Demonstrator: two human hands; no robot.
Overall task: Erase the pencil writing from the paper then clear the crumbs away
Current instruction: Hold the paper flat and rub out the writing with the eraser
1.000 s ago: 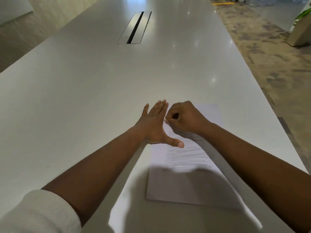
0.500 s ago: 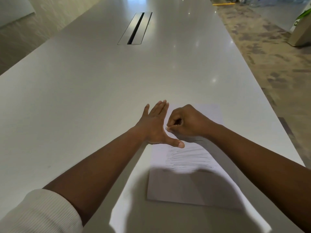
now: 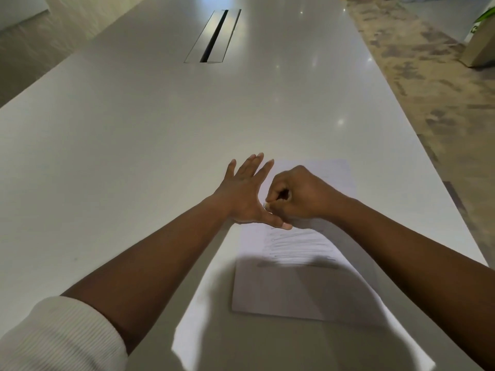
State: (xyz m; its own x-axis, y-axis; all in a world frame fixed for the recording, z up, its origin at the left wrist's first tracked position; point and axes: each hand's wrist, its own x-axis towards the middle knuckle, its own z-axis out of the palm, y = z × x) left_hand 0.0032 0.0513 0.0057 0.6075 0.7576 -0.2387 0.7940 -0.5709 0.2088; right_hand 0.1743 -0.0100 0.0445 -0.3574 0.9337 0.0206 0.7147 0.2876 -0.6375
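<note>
Lying flat on the white table (image 3: 134,156), the paper (image 3: 281,290) carries grey pencil writing (image 3: 297,247) across its middle. The left hand (image 3: 245,194) presses its left edge with fingers straight and spread, thumb stretched onto the sheet. The right hand (image 3: 297,195) curls tightly just beside it, fingertips pinching something small (too hidden to name) against the paper.

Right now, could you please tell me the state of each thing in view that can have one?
Paper: flat on the table, pencil lines left on its middle.
Left hand: flat, fingers spread, pressing the paper's left edge.
Right hand: fingers curled and pinched over the paper; what they pinch is too small to tell.
Table: white, glossy, bearing the paper.
Cable hatch: slightly open, with a dark slot down its middle.
</note>
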